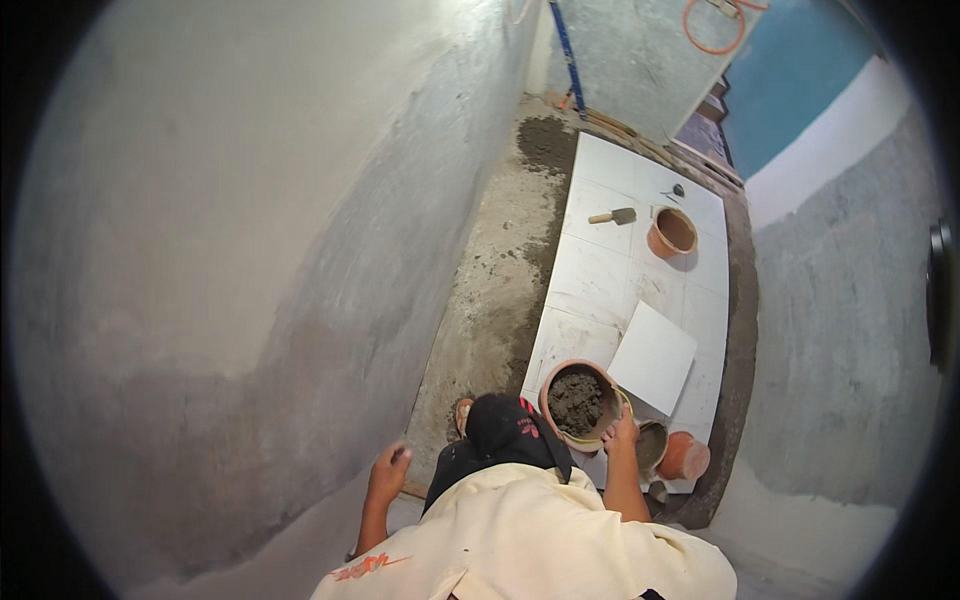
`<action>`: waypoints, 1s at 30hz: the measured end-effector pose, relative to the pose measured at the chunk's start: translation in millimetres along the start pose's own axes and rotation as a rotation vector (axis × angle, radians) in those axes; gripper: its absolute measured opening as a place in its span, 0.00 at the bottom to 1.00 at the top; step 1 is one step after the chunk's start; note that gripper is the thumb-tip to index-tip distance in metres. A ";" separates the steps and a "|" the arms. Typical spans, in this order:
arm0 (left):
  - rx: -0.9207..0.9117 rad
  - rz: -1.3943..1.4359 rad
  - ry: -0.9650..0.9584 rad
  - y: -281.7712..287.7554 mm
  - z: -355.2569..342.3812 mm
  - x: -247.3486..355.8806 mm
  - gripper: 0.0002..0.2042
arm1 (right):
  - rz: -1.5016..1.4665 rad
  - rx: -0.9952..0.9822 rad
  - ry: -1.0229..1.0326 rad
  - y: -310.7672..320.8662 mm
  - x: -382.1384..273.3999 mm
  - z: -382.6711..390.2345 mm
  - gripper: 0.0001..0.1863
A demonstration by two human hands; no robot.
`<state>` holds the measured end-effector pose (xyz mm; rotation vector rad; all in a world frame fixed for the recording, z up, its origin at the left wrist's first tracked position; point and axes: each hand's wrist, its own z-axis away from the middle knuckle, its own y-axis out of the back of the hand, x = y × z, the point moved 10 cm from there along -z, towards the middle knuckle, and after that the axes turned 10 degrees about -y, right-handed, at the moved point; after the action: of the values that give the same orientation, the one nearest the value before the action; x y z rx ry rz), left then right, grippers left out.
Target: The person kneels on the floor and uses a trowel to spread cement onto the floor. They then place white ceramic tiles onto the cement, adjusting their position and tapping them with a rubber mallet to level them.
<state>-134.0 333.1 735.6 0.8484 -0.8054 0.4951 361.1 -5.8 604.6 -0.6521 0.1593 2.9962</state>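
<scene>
My right hand (620, 430) is closed on the right side of the rim of a round orange-brown bucket (546, 400). Dark wet mortar (577, 402) lies inside it. The bucket is in front of my right leg, over the white tiles. My left hand (388, 470) hangs away from my body near the grey wall. Its fingers are loosely bent and apart, with nothing seen in them. Just right of my right hand are a round container with grey contents (652, 446) and a tipped orange bucket (685, 457).
A loose white tile (655, 358) lies askew on the laid tiles (600, 262). Farther off are a trowel (614, 216), another orange bucket (672, 233) and a small dark tool (677, 190). Bare rough floor (490, 290) runs along the left wall. A blue level (567, 60) leans at the far end.
</scene>
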 end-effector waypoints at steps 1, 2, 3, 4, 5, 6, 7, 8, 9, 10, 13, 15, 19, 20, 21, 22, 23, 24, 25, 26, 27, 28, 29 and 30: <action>-0.023 0.013 -0.040 0.3 -24.5 22.4 0.24 | -0.045 0.043 -0.020 -3.7 1.5 -1.7 0.18; -0.044 0.024 -0.078 2.3 -49.8 44.0 0.24 | -0.088 -0.001 -0.030 -15.0 1.8 -2.9 0.18; -0.057 0.032 -0.119 2.7 -70.4 66.0 0.24 | -0.125 -0.006 -0.044 -22.4 1.2 -4.7 0.19; -0.073 0.014 -0.127 5.4 -88.9 81.5 0.24 | -0.161 -0.010 -0.059 -31.7 1.0 -6.7 0.19; -0.087 0.001 -0.134 6.6 -105.7 94.1 0.24 | -0.187 -0.026 -0.053 -39.8 -2.3 -9.5 0.19; -0.084 0.003 -0.163 6.5 -126.1 107.3 0.24 | -0.206 0.009 -0.073 -45.4 -5.6 -13.9 0.19; -0.111 -0.010 -0.128 2.7 -142.6 109.9 0.24 | -0.215 0.029 -0.078 -49.7 -8.7 -18.8 0.19; -0.128 -0.016 -0.116 -0.5 -156.2 111.0 0.24 | -0.223 0.049 -0.084 -53.4 -11.2 -24.7 0.18; -0.135 -0.016 -0.113 -5.5 -170.4 111.9 0.23 | -0.238 0.065 -0.122 -59.8 -13.6 -33.1 0.18; -0.159 -0.036 -0.095 -12.6 -186.0 109.1 0.23 | -0.253 0.080 -0.159 -66.5 -15.1 -43.6 0.18; -0.202 -0.049 -0.023 -40.8 -234.9 105.0 0.22 | -0.264 0.175 -0.219 -81.8 -26.7 -75.2 0.17; -0.208 -0.006 0.086 -56.7 -276.0 107.7 0.22 | -0.262 0.200 -0.238 -92.9 -35.3 -91.7 0.17; -0.187 0.087 0.064 -96.0 -373.6 162.3 0.20 | -0.254 0.225 -0.234 -98.7 -57.5 -101.9 0.18; -0.208 0.051 0.011 -105.8 -402.4 185.1 0.21 | -0.257 0.191 -0.215 -104.8 -67.0 -103.1 0.18; -0.232 0.009 -0.018 -114.5 -424.3 206.0 0.21 | -0.229 0.197 -0.183 -106.4 -78.6 -101.8 0.18; -0.276 0.019 -0.055 -126.2 -445.0 230.7 0.21 | -0.217 0.242 -0.172 -110.2 -89.4 -101.0 0.20; -0.313 0.031 -0.066 -137.8 -464.6 253.3 0.21 | -0.242 0.188 -0.170 -123.5 -100.1 -100.8 0.20; -0.336 0.002 -0.085 -146.9 -482.3 275.6 0.22 | -0.264 0.157 -0.155 -138.4 -112.8 -100.7 0.20; -0.354 -0.029 -0.091 -155.5 -502.4 297.2 0.22 | -0.250 0.157 -0.155 -155.2 -126.6 -101.1 0.20; -0.391 -0.001 -0.075 -165.9 -518.4 316.9 0.23 | -0.208 0.146 -0.158 -173.1 -142.5 -100.2 0.21; -0.407 0.073 -0.004 -176.2 -533.3 330.8 0.23 | -0.205 0.119 -0.125 -193.1 -161.6 -97.8 0.21; -0.423 0.149 0.059 -187.3 -546.7 344.0 0.23 | -0.185 0.106 -0.095 -211.3 -181.4 -93.9 0.22; -0.440 0.224 0.125 -198.4 -559.2 355.6 0.23 | -0.139 0.136 -0.065 -226.3 -203.5 -88.9 0.22; -0.454 0.246 0.160 -208.1 -574.2 365.4 0.22 | -0.124 0.104 -0.038 -248.2 -225.4 -84.9 0.22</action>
<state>470.9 706.0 695.9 0.2874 -0.8352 0.5607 623.1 219.9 600.6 -0.5725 0.2600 2.8572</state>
